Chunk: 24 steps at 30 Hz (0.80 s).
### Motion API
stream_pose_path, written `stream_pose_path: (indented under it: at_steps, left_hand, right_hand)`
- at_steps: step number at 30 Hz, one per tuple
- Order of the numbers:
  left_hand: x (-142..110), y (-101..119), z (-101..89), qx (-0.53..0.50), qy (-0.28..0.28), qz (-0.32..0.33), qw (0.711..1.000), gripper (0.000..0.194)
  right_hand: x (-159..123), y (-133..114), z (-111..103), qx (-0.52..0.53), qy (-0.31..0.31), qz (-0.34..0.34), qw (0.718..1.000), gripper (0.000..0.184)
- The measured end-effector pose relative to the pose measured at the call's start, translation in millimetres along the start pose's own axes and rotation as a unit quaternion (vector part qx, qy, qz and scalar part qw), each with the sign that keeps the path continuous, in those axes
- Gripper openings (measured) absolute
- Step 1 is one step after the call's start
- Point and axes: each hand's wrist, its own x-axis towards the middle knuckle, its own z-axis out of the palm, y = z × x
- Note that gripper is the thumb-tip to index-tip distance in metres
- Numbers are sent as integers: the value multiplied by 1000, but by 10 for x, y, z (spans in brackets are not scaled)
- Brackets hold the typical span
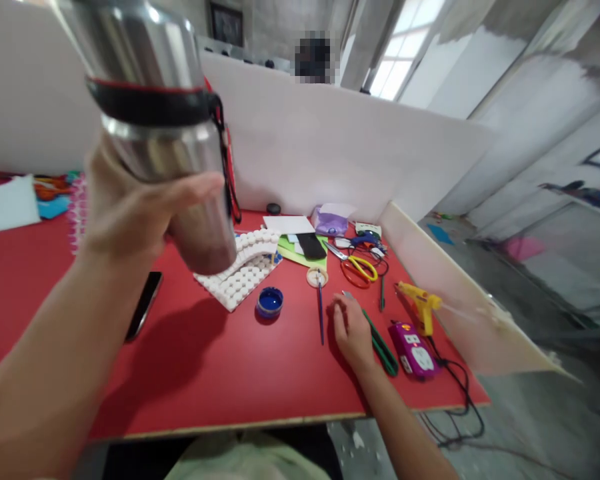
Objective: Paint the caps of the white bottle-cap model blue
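My left hand (140, 207) is wrapped round a stainless steel tumbler (155, 150), raised high and close to the camera. A black band with a red edge and a dark strap circle the tumbler. My right hand (353, 327) rests on the red table (240, 393), fingers loosely curved, beside a green utility knife (383, 347); nothing shows in its grasp. Left of it lies a thin paintbrush (321, 310), its tip on a small round lid (317, 277). A pot of blue paint (270, 303) stands near a white craft piece of small round beads (240, 277), partly behind the tumbler.
Scissors (363, 268), a yellow glue gun (423, 303) and a purple power socket (414, 350) with cables lie at the right. A phone (145, 307) lies below my left forearm. White partitions (330, 147) border the table. A purple tissue pack (331, 220) sits at the back.
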Motion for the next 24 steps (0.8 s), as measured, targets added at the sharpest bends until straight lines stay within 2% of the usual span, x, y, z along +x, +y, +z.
stream_pose_path:
  at_steps: [2, 4, 5, 7, 9, 10, 12, 14, 16, 19, 22, 24]
  left_hand:
    - [-383, 135, -182, -60, -2, -73, 996, 58]
    - [-742, 183, -326, -133, -63, -195, 970, 51]
    - [-897, 188, -378, -155, -109, -249, 950, 49]
    - [-1145, 187, -436, -156, -154, -321, 921, 52]
    - [-1306, 193, -431, -137, -188, -343, 910, 54]
    - [-1359, 203, -411, -123, -203, -334, 912, 56]
    - [-1427, 231, -356, -78, -226, -302, 923, 57]
    - [-1463, 258, -307, -34, -250, -283, 925, 48]
    - [-1480, 272, -281, -24, -283, -283, 916, 40]
    - [-1482, 253, -285, -54, -301, -270, 913, 45]
    - [-1469, 185, -318, -72, -313, -252, 913, 49]
    - [-1464, 121, -344, -103, -351, -266, 892, 54]
  right_hand:
    - [122, -160, -96, 24, 24, 26, 999, 27]
    - [337, -453, -259, 66, 31, 48, 996, 29]
    - [476, -652, -363, 140, 13, 78, 987, 28]
    - [785, -1126, -590, 204, -37, 66, 976, 37]
    - [1083, -1643, -786, 249, -130, 20, 960, 50]
    - [1209, -1890, -853, 227, -176, -20, 957, 57]
    - [1392, -2314, -909, 123, -253, -103, 954, 70]
    - [1484, -2607, -874, 11, -288, -157, 945, 82]
    - [1504, -2764, -793, -76, -319, -185, 927, 78]
    - [1479, -2809, -686, -138, -357, -242, 892, 66]
    - [1495, -2719, -678, -124, -371, -295, 872, 58]
    - [1556, -2633, -743, -75, -399, -330, 852, 53]
